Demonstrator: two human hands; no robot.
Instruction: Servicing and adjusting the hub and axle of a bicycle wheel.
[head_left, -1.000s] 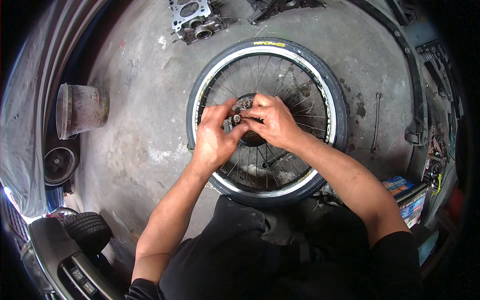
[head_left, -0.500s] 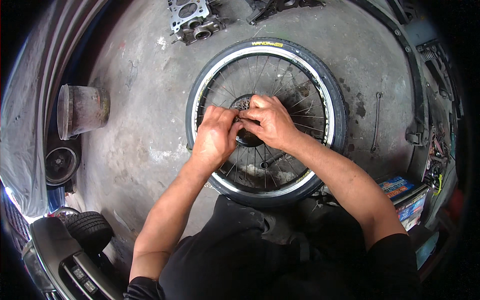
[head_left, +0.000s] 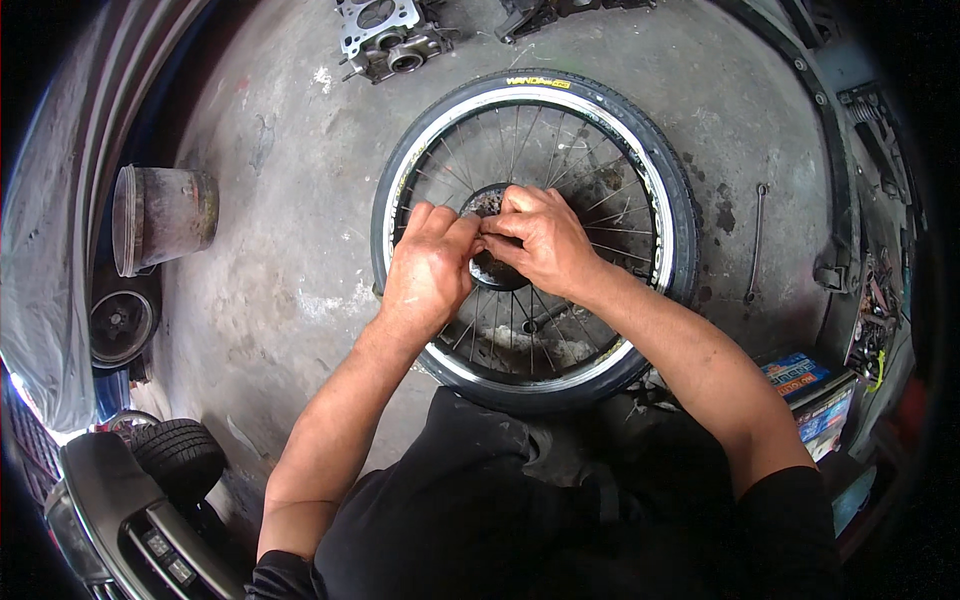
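A bicycle wheel (head_left: 683, 205) with a black tyre and silver rim lies flat on the concrete floor in front of me. At its centre is a dark, greasy sprocket cluster (head_left: 492, 273), partly covered by my hands. My left hand (head_left: 432, 268) is over the left side of the hub, its fingers bent and pinched together. From the right, my right hand (head_left: 548, 240) meets it, thumb and forefinger closed at the same spot. The fingertips nearly touch over the middle of the hub. Whatever small thing they grip there is hidden.
A long wrench (head_left: 756, 245) lies right of the wheel. Beyond it stands an engine cylinder head (head_left: 395, 50). A dirty bucket (head_left: 180, 218) is at the left, above a loose car wheel (head_left: 122, 328). Boxes (head_left: 800, 378) sit at the near right, and a car tyre (head_left: 180, 460) at the near left.
Both hands stay together at the hub, with only a slight shift of the right fingers. The whole view has moved a little.
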